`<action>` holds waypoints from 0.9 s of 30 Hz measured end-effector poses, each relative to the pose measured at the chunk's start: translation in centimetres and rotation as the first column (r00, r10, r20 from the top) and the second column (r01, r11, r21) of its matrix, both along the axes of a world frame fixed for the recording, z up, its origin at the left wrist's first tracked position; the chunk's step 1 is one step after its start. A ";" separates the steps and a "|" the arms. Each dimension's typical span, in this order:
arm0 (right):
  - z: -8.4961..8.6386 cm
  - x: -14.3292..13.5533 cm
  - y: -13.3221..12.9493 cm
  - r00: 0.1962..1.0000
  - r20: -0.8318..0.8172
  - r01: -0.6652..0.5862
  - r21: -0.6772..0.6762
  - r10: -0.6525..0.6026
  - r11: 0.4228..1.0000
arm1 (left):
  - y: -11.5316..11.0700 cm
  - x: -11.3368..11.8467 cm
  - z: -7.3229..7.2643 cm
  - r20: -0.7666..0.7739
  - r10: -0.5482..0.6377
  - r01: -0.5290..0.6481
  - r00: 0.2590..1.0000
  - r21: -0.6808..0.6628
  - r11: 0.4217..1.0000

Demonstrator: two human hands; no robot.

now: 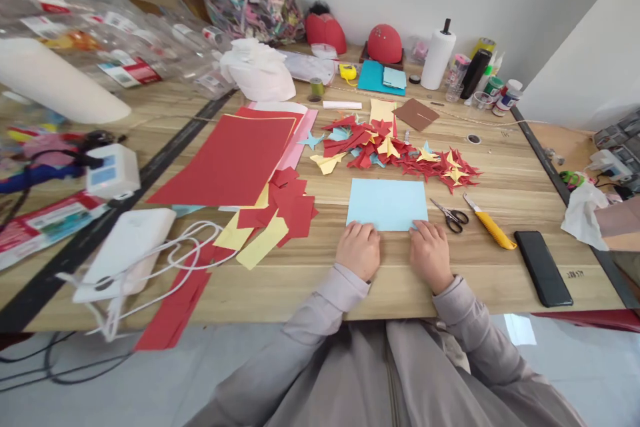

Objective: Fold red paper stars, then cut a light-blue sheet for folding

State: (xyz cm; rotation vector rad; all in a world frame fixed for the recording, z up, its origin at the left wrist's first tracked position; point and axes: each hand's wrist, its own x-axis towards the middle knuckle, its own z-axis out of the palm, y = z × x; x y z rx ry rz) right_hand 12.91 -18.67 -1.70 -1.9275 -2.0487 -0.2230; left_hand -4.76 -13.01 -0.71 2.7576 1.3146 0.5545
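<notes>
A light blue rectangular sheet of paper lies flat on the wooden table in front of me. At its near left corner, my left hand rests with fingers curled onto the edge. My right hand touches the near right corner in the same way, thumb tucked in. Both hands pinch or press the near edge. Beyond the sheet spreads a pile of folded red, yellow and blue paper stars. Black scissors and a yellow utility knife lie just right of my right hand.
Large red sheets and small red and yellow pieces lie left. A power bank with white cable is farther left. A black phone lies right. Bottles and a paper roll stand behind; another person's sleeve shows far right.
</notes>
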 end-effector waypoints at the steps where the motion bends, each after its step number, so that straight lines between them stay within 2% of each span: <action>1: 0.0 0.0 0.0 1.000 -0.010 0.000 0.002 0.000 1.000 | 0.1 -0.2 0.0 0.007 -0.005 0.005 1.000 -0.008 1.000; 8: -0.3 -0.4 0.0 0.998 -0.056 0.016 0.055 -0.013 0.998 | 0.2 -0.9 -0.1 -0.008 -0.034 0.034 0.999 0.016 0.999; 19: -0.5 -0.5 0.0 0.996 -0.090 0.018 0.037 -0.014 0.999 | -0.7 -2.7 -0.8 -0.067 -0.076 0.072 0.995 -0.053 0.996; 27: -0.8 -0.3 -0.1 0.994 -0.107 0.018 0.086 -0.009 0.996 | -0.8 -3.8 -1.7 -0.087 0.025 -0.025 0.996 0.004 1.000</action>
